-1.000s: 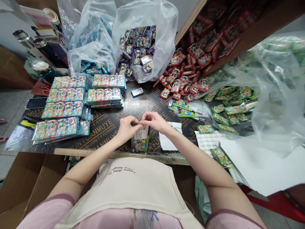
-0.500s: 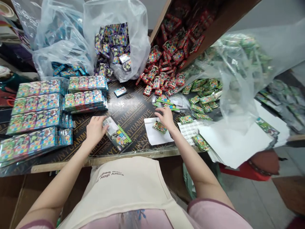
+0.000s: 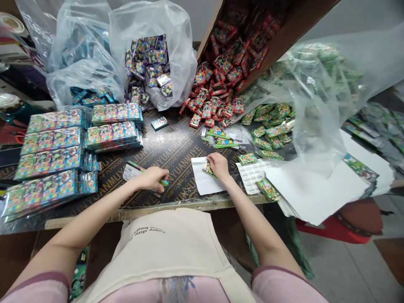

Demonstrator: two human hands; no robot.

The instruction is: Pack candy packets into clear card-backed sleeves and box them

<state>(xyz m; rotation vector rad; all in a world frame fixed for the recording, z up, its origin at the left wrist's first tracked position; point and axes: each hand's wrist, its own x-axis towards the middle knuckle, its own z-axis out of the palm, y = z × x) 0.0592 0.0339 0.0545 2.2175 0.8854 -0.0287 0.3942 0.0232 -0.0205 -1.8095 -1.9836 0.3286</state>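
Observation:
My left hand (image 3: pixel 154 178) is closed on a flat clear sleeve with a green header (image 3: pixel 134 170) that lies on the dark plywood table (image 3: pixel 176 147). My right hand (image 3: pixel 217 164) is closed on a small green packet (image 3: pixel 207 168), which rests on a white sheet of paper (image 3: pixel 202 183) near the table's front edge. A sheet of small white stickers (image 3: pixel 251 174) lies just right of that hand, with two more green packets beside it.
Stacks of filled sleeves (image 3: pixel 53 147) cover the left of the table. Behind are clear bags of blue (image 3: pixel 88 94) and purple packets (image 3: pixel 148 59), a pile of red packets (image 3: pixel 217 101) spilling from a box, and green packets (image 3: pixel 271 126) by a big bag.
My hands were together over the sleeve's top; they parted. The left laid the sleeve flat on the table and slid right along it. The right reached out and closed on a green packet.

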